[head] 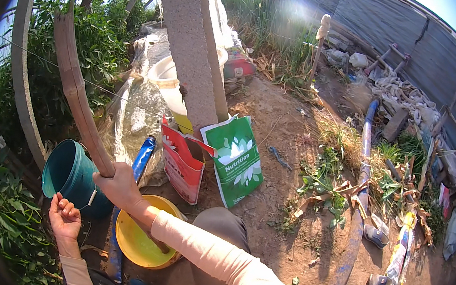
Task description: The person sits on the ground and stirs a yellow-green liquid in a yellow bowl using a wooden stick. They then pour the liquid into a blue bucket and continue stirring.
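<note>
My right hand [120, 185] is wrapped around a long wooden pole [75, 81]. The pole's lower end stands in yellowish-green liquid [143, 239] inside a round yellow bucket [125, 249]. To the left of it is a dark green plastic bucket [86, 180] with a wire handle and white grip; its inside is in shadow. My left hand [65, 218] is half curled, palm up, with fingertips close to this bucket's rim. Whether they pinch the rim or something small cannot be made out. Beyond the yellow bucket stand an opened red bag [182, 169] and a green-and-white bag [236, 165].
A concrete post [189, 43] rises behind the bags, before a large white tub [168, 71]. A blue hose [140, 159] runs beside the yellow bucket; a thicker pipe [359, 201] crosses the soil at right. Shoes [375, 236] lie beyond it. Leafy plants [10, 210] border the left.
</note>
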Action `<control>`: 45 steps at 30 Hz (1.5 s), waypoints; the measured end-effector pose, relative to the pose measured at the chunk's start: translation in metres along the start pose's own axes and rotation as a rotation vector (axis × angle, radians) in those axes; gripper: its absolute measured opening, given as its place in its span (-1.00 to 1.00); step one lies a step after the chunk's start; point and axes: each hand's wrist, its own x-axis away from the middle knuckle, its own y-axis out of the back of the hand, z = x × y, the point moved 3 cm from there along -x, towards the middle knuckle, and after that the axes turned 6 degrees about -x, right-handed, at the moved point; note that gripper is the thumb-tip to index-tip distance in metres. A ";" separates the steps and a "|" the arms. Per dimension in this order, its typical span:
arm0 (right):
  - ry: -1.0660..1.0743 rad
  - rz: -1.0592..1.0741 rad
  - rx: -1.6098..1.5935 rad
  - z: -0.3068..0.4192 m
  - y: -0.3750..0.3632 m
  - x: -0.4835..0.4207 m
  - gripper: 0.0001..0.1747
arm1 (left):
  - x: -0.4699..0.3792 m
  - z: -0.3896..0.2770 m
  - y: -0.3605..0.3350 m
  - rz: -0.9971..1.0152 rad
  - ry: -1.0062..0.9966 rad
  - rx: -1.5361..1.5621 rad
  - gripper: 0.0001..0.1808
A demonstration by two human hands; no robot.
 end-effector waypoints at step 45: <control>0.179 0.083 -0.057 -0.010 -0.027 0.017 -0.78 | 0.035 0.115 -0.062 0.478 -0.567 -1.749 -0.46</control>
